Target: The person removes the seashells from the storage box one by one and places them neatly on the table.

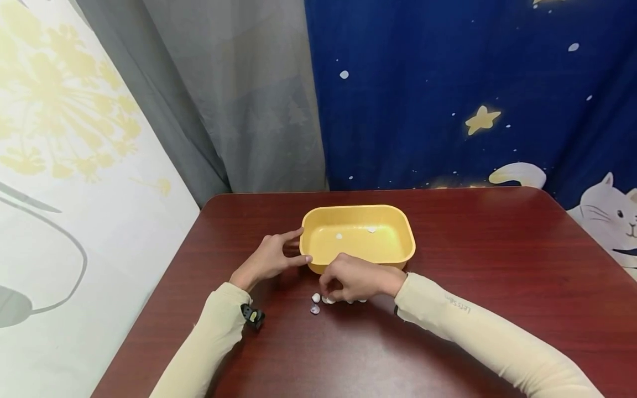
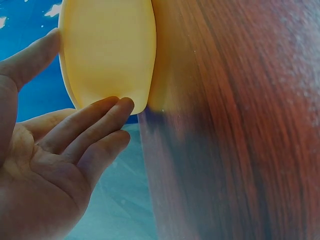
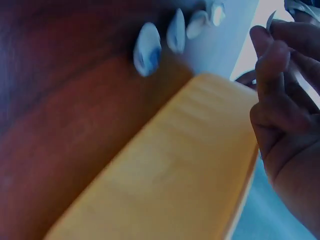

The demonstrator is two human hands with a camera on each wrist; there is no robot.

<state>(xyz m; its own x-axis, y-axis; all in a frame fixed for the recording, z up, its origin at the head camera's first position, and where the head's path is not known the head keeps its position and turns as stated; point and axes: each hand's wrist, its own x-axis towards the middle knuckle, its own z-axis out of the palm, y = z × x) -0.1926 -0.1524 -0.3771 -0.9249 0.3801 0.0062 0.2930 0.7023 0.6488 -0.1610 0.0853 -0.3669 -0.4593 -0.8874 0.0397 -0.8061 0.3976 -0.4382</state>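
Observation:
A yellow plastic basin [image 1: 358, 258] stands on the table with two small white pieces [image 1: 371, 230] inside it. My left hand [image 1: 269, 257] rests against its left end, fingers [image 2: 100, 117] fairly straight and spread, thumb at the rim. In front of the basin, my right hand [image 1: 350, 276] is low over the table, pinching a thin pale seashell [image 3: 270, 22] between thumb and fingertips. Several white seashells [image 3: 147, 49] lie in a row beside the basin, partly hidden by this hand in the head view. Left of it are a white seashell [image 1: 316, 298] and a purplish one [image 1: 314, 310].
The table [image 1: 497, 249] is dark red wood with rounded far corners. Behind it hang a grey curtain [image 1: 249, 94] and a blue star-patterned curtain [image 1: 423, 83]. A white patterned panel [image 1: 89, 221] borders the left edge.

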